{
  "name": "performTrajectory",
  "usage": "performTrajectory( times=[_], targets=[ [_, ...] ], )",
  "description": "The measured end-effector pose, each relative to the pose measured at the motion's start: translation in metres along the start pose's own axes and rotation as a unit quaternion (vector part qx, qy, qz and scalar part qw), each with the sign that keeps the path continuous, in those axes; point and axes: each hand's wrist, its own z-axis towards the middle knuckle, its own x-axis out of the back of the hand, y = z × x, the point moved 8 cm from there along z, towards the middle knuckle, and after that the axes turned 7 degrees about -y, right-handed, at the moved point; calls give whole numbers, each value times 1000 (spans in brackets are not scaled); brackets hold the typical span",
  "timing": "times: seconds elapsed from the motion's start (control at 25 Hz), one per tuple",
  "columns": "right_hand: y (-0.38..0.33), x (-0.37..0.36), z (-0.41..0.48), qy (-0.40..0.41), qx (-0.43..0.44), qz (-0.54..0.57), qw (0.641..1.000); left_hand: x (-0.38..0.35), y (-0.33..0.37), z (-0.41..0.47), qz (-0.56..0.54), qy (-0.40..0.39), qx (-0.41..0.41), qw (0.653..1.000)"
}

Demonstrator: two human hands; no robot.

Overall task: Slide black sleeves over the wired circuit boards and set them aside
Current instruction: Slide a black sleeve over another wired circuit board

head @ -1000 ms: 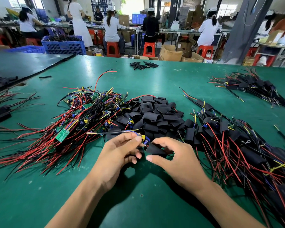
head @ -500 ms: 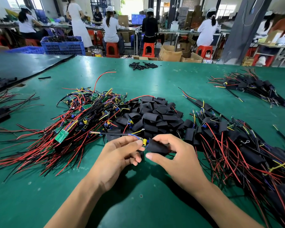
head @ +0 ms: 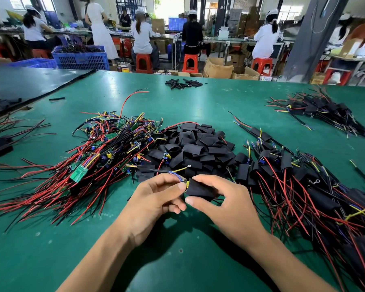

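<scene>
My right hand (head: pixel 226 205) pinches a black sleeve (head: pixel 199 189) between thumb and fingers just above the green table (head: pixel 177 260). The sleeve covers nearly all of a wired circuit board; only a yellow part shows at its left mouth. My left hand (head: pixel 156 199) pinches that board's wires (head: pixel 173 173) at the sleeve's mouth. Behind my hands lies a heap of loose black sleeves (head: pixel 196 146). To the left sprawls a pile of bare wired boards (head: pixel 105 157) with red and black leads. On the right lies a pile of sleeved boards (head: pixel 316 197).
Another bundle of sleeved boards (head: pixel 325 112) lies at the far right. Small black tubes (head: pixel 183 83) sit near the far edge. More wires (head: pixel 0 142) lie at the left edge beside a dark mat (head: pixel 30 81). Several seated workers and a blue crate (head: pixel 80 57) are beyond the table.
The sleeve has slid further left over the board, so less of the board shows at its mouth. Both hands stay close together in about the same place.
</scene>
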Motion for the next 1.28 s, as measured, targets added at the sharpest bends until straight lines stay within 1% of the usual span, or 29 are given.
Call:
performTrajectory(
  times=[0.08, 0.12, 0.2, 0.28, 0.32, 0.36, 0.44, 0.48, 0.52, 0.6, 0.68, 0.72, 0.8, 0.92, 1.0, 1.12, 1.28],
  targets=[
    [-4, 0, 0, -1, 5, -48, 999, 2, 2, 0, -3, 16, -10, 1000],
    [-9, 2, 0, 13, 24, -85, 996, 4, 2, 0, -9, 24, -18, 1000],
    [-22, 12, -4, 90, 87, -139, 982, 6, 4, 1, -37, 38, -33, 998],
    [-30, 26, -9, 171, 127, -110, 971, 8, 5, 3, -67, 48, -43, 996],
    [-28, 30, -9, 175, 123, -69, 974, 8, 4, 3, -76, 49, -46, 995],
    [-23, 30, -7, 159, 98, -30, 982, 7, 4, 3, -78, 47, -48, 995],
    [-7, 17, -3, 86, 2, 37, 996, 5, 3, 3, -68, 39, -52, 996],
    [0, 10, -1, 60, -52, 86, 993, 4, 3, 3, -63, 37, -53, 996],
    [8, 2, 0, 45, -101, 147, 983, 3, 3, 2, -61, 40, -52, 996],
    [20, -9, 1, 30, -187, 271, 944, 4, 2, 2, -63, 46, -46, 996],
    [27, -15, 2, 14, -240, 345, 907, 2, 2, 2, -58, 44, -40, 997],
    [29, -17, 1, 5, -252, 366, 896, 2, 1, 2, -54, 43, -36, 997],
    [29, -19, 1, -5, -252, 397, 883, 0, -1, 2, -53, 38, -24, 998],
    [23, -20, 3, -4, -216, 485, 848, -2, -3, 3, -55, 35, -6, 998],
    [18, -20, 4, -14, -196, 520, 831, -2, -2, 3, -50, 40, -8, 998],
    [14, -18, 5, -14, -175, 530, 830, -1, 0, 2, -31, 51, -16, 998],
    [11, -16, 5, -15, -158, 519, 840, -2, -1, 1, -29, 48, -11, 998]
  ],
)
